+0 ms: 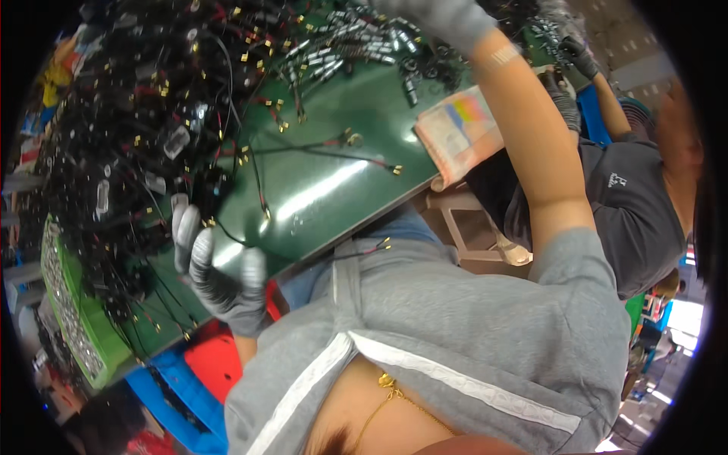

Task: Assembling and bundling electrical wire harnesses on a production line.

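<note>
My left hand, in a grey-white glove, is over the near edge of the green table with fingers bent and apart. Just beyond its fingertips runs a thin black cable, whose gold terminals hang past the table edge near my waist. I see nothing gripped in that hand. My right hand, also gloved, reaches across to the far side, blurred and cut off by the upper edge, so its fingers are hidden. Close to it lie many silver cylindrical connectors in a loose heap.
A large tangle of black cables with gold terminals covers the table's left. On the green table top lie a few single cables. A printed packet sits at the right edge. A green bin stands left. A gloved co-worker sits right.
</note>
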Available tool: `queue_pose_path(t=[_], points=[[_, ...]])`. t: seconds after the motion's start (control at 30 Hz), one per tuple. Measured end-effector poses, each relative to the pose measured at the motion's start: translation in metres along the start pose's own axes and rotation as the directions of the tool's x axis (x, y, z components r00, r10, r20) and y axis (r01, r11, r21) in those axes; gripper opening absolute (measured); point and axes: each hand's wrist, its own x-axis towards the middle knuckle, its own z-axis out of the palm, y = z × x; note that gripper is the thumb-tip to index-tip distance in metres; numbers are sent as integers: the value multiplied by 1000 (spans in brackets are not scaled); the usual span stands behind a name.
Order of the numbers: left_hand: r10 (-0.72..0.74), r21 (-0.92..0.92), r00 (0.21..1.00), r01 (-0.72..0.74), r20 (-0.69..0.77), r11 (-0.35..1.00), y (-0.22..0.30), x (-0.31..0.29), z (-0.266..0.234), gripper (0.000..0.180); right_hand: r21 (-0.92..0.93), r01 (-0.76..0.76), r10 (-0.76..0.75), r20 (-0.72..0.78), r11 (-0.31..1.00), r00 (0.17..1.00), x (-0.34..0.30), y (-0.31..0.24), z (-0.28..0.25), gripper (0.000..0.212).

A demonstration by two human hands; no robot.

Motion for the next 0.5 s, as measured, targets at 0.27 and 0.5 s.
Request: queue_pose_path(t=[0.27,0.5], points=[[-289,-262,944,323,160,910,-4,6,75,71,-292,126,-1,393,948,919,-126,-57,102,59],[-630,-691,763,535,147,486,5,-5,65,63,-917,-118,108,-82,381,991,-91,2,50,31]])
